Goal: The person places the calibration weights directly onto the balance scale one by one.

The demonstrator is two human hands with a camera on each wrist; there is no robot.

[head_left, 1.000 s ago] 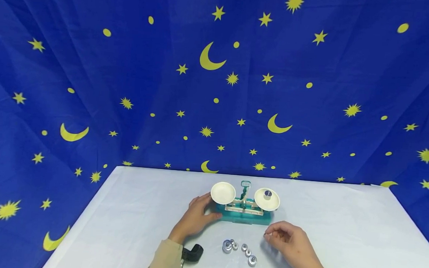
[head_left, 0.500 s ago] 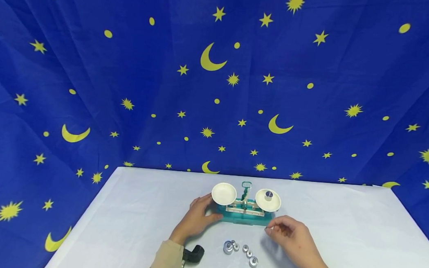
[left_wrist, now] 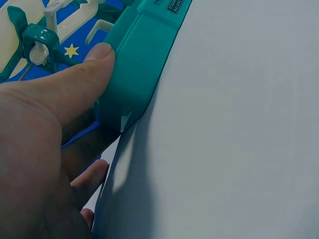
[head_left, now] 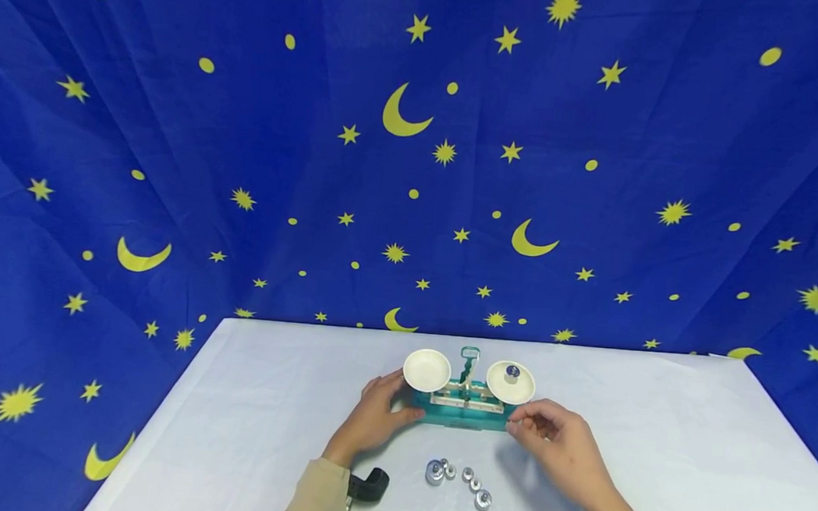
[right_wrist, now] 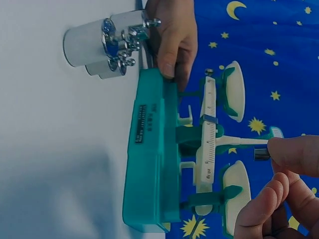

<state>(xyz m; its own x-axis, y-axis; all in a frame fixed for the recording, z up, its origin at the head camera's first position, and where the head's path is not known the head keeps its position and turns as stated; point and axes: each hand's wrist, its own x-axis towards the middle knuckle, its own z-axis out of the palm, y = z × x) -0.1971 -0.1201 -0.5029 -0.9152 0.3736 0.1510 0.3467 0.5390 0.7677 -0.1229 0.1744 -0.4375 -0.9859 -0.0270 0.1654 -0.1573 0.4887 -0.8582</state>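
Observation:
A teal balance scale [head_left: 465, 415] with two cream pans stands toward the back of the white table. My left hand [head_left: 371, 417] grips the left end of its base; the left wrist view shows the thumb [left_wrist: 97, 62] on the base's top edge, fingers around the end. Between thumb and fingertip, my right hand [head_left: 566, 453] pinches a small silver cylindrical weight [right_wrist: 261, 154], close to the base's right front corner in the head view. One metal weight [head_left: 511, 373] sits upright in the right pan [head_left: 522, 391]. The left pan [head_left: 426, 370] holds nothing.
Several knobbed metal weights of different sizes, such as a large one [head_left: 434, 473] and a smaller one [head_left: 482, 500], stand on the table [head_left: 665, 443] in front of the scale. A blue star-patterned cloth [head_left: 302, 163] hangs behind.
The right hand has risen slightly toward the scale's right side, still pinching the small weight. The left hand and scale stay in place.

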